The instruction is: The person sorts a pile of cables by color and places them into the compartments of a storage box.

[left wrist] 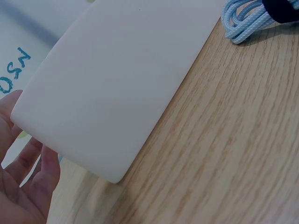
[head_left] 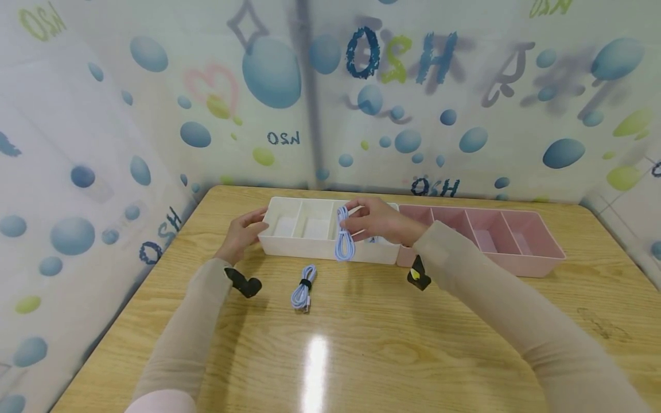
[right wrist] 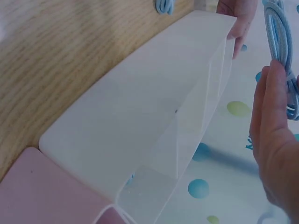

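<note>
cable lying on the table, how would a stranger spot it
On the wooden table, find the white divided box. In front of it lies a coiled blue cable. Unlike the coil in the right hand, it wears a black strap.

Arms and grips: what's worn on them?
The left sleeve and right sleeve are long and beige. Left wrist device and right wrist device are black, the right with a yellow-green mark. Left grip and right grip are ungloved.

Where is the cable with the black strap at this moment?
In the head view, the black-strapped cable lies on the table, left of centre, in front of the white box.
</note>
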### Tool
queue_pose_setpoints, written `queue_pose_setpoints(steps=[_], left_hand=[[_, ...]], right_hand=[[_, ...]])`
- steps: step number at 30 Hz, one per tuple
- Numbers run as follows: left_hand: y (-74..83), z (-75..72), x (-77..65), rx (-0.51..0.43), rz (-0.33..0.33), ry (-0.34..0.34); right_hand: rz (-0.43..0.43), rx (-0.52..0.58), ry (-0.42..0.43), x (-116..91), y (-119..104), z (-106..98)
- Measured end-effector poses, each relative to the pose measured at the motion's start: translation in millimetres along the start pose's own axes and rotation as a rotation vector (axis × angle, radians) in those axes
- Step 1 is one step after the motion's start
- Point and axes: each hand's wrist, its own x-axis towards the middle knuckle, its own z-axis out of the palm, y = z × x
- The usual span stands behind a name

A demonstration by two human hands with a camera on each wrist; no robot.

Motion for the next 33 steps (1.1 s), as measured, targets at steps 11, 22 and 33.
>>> queue_pose_setpoints(steps=[11,22,33], left_hand=[[3.2,0.2,-2.3,-0.006,0.002,-0.011],[-0.1,0.0,-1.1,0.008,0.016,0.005],[-0.7,0.6,-1.1,-0.004,0.028,-0.003]], right_hand=[[0.018,-0.014,-0.003,10.4,-8.0,-10.7],[0.057,-0.04,0.044,24.7,-9.2,-19.3],[0.076,-0.006,0.094,34.2,-0.7,-25.1]])
